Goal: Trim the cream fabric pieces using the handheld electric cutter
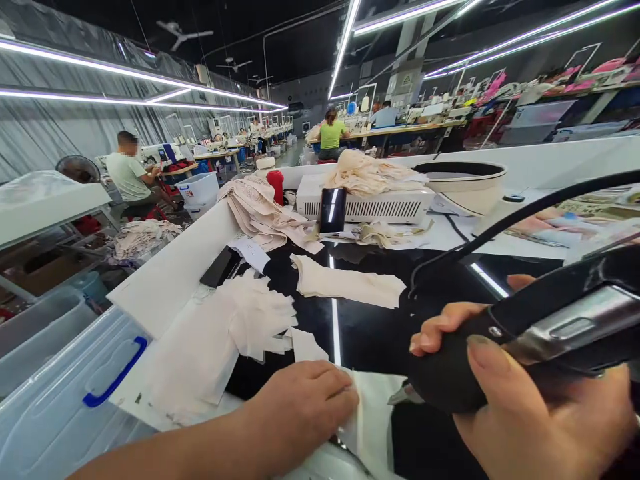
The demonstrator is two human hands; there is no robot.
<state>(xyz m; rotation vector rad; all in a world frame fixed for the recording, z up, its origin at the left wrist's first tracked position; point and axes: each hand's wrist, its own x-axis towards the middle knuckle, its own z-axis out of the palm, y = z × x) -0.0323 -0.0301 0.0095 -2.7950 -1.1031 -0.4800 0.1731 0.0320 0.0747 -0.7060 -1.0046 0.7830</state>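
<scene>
- Closest to me is the right hand [545,427], wrapped firmly round a black handheld tool [565,293] with a silver plate on its side; the thumb lies along the top and the fingers come round from beyond.
- The tool is held over the near end of the glossy black panel [370,340] set in the bench [535,248]. Its metal tip [400,393] points at the edge of a white cloth piece [375,407]; whether they touch I can't tell.
- I'd judge the tool hard, fairly hefty and dragged a little by its cable [530,203], best gripped by the thick body, well behind that tip.
- The left hand [315,403] rests on the cloth at the panel's near end, fingers together and bent downward; its thumb is hidden, so I can't tell whether it pinches.
- The cloth looks light, limp and apt to slide on the shine; a flat press clear of the tip should suit it.
- Further along the panel lies a folded cloth stack [350,283]; over its left edge spreads a fanned cloth pile [255,310].
- Beyond its far edge, a phone [333,210] leans against a vented white box [385,208].
</scene>
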